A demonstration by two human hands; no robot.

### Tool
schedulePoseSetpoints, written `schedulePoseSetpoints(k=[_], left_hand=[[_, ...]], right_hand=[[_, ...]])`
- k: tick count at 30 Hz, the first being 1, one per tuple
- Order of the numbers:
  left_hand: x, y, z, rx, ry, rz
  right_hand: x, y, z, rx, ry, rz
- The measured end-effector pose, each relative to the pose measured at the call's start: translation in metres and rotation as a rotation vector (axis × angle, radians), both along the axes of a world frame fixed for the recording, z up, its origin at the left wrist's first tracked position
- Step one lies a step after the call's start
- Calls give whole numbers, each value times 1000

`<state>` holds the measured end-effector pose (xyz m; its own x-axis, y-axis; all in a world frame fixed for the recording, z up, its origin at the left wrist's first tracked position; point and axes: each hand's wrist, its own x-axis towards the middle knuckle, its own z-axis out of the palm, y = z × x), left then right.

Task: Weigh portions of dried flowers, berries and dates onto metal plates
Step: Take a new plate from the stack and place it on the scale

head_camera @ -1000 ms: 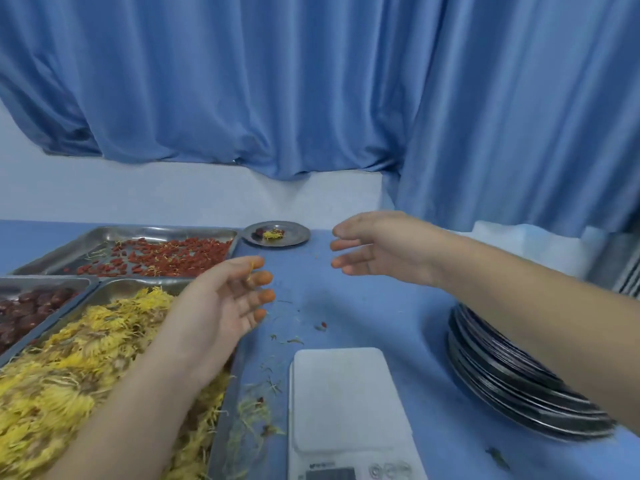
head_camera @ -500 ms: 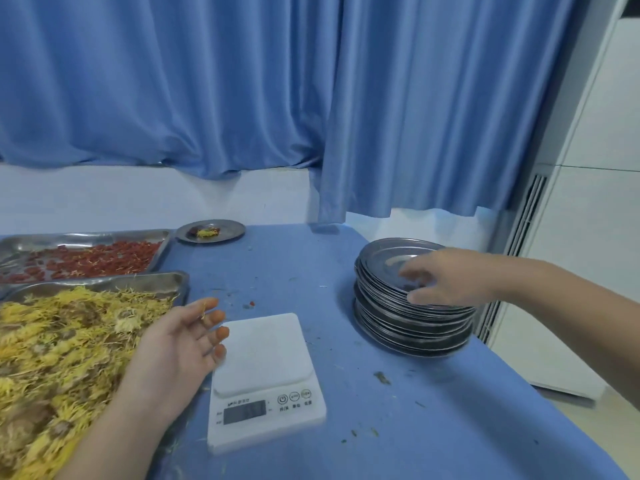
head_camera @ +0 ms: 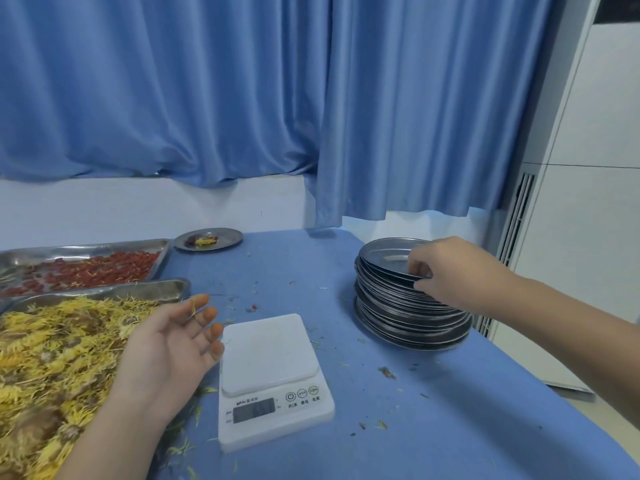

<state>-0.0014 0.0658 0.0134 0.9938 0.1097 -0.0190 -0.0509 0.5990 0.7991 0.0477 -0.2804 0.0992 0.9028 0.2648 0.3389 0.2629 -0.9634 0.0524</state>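
Right hand (head_camera: 457,271) reaches across a blue-covered table (head_camera: 450,410) to a stack of metal plates (head_camera: 408,313), its fingers (head_camera: 417,266) pinching the near rim of the top plate (head_camera: 388,252), which sits tilted on the pile. Left hand (head_camera: 169,348) hovers palm up and empty, fingers spread and loosely curled, over the edge of a tray of dried yellow flowers (head_camera: 62,344), with a few yellow petals clinging to the orange-stained fingertips (head_camera: 207,315).

Between the two hands stands a white digital kitchen scale (head_camera: 270,372), its platform bare and its display facing the person; the reading is too blurred to make out. Behind the flower tray lies a second steel tray (head_camera: 86,251) spread with red berries (head_camera: 93,271). At the far edge of the table, just beyond that tray's corner, a single small plate (head_camera: 225,239) carries a little heap of yellow flowers with some dark red pieces beside it. Stray petals and crumbs are scattered over the cloth around the scale.

Blue curtains (head_camera: 242,98) hang along the wall behind the table, and a white floor-standing unit (head_camera: 571,202) with a vent grille stands at the right, close to the plate stack. Dates cannot be told apart with certainty on the table.
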Motion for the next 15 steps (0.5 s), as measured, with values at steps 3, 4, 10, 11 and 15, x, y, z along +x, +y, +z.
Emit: schedulePoseSetpoints(k=[3,4,10,11,15], left_hand=[[-1,0,1,-9,10,6],[-1,0,1,-10,12,7],[-2,2,3,-33,15,28],[-3,2,3,-32,16,37],[-1,2,2,-43,23,161]], right_hand=[[-1,3,3,70,7,-9],[-1,3,6,94,14,-7],[-9,6,18,-131,-414,108],[-12,10,19,-117,-475,162],[-25,37,17,-23,-660,390]])
